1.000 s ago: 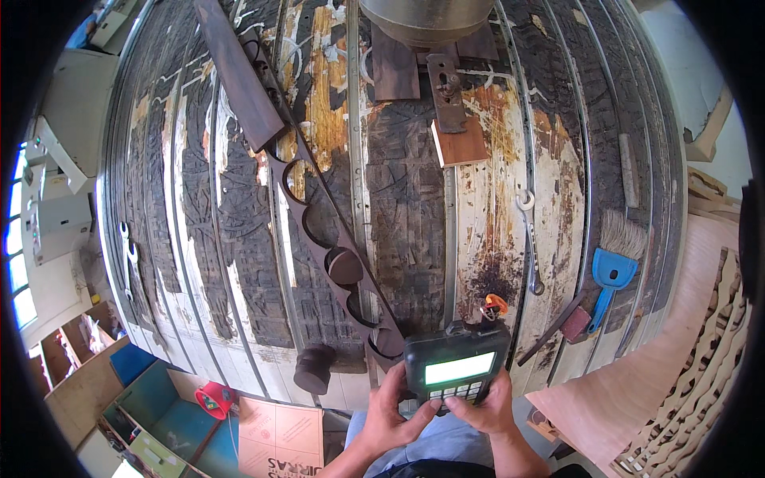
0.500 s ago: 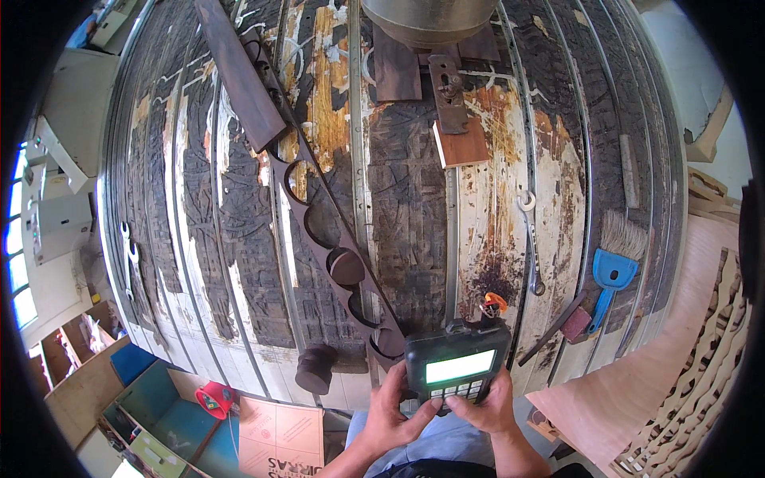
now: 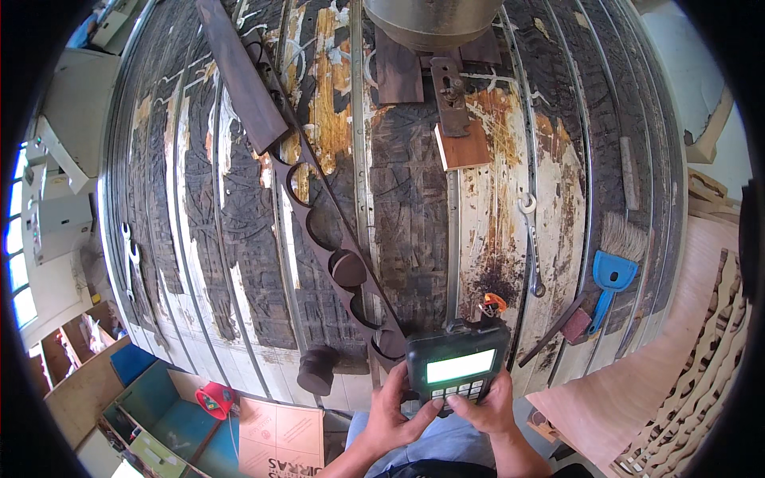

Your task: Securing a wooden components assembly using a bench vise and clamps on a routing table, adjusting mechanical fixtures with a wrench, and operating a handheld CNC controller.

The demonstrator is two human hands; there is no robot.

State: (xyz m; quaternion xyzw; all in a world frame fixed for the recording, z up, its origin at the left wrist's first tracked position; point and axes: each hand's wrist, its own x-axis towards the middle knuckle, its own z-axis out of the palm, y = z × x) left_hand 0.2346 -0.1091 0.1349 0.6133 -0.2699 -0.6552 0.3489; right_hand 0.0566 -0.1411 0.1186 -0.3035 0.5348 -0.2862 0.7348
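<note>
A black handheld controller [image 3: 419, 356] with a lit screen and a keypad is held between my two hands at the front edge of the slatted machine bed [image 3: 406, 199]. My left hand [image 3: 396, 410] grips its left side, thumb at the keys. My right hand [image 3: 488, 405] wraps its right side, with that thumb over the keypad too. Just left of the controller ends a long dark wooden strip [image 3: 315, 227] with round cut-outs. A dark round wooden piece [image 3: 317, 370] stands near my left hand. An orange object [image 3: 494, 301] sits behind the controller.
A metal cylinder [image 3: 430, 22] hangs over the far middle, near a metal clamp [image 3: 450, 95] on a wooden block [image 3: 465, 147]. Wrenches [image 3: 532, 239] lie on the bed. To the right are a blue-handled brush [image 3: 613, 271] and a reddish block [image 3: 576, 325]. A dark board [image 3: 243, 80] lies far left.
Almost nothing differs. Both hands keep hold of the controller, and the right thumb has shifted slightly on the keypad.
</note>
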